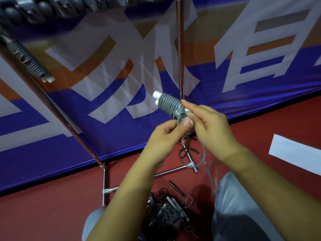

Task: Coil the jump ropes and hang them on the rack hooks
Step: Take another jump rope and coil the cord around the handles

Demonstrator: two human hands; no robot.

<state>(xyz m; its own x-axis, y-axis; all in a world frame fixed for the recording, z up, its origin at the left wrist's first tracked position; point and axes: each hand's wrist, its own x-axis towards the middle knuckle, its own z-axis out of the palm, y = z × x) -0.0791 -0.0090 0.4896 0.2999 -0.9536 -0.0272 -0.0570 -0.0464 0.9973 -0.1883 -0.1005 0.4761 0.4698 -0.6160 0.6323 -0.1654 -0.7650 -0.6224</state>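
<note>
- We pinch the coiled jump rope (169, 106) with left hand (163, 136) and right hand (211, 122).
- Slackened tension may unwind the wraps; loose tail (204, 153) could snag.

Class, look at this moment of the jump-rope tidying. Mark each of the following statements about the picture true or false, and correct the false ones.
1. Both hands are on the grey rope bundle. True: the left hand and right hand pinch it at its near end.
2. The rope is wound round two white handles. True: two white handle ends stick out of the coil.
3. The floor is green. False: the floor is red.
4. No rope is on the rack yet. False: a coiled rope already hangs at upper left.
5. A pile of dark tangled ropes lies on the floor. True.
</note>
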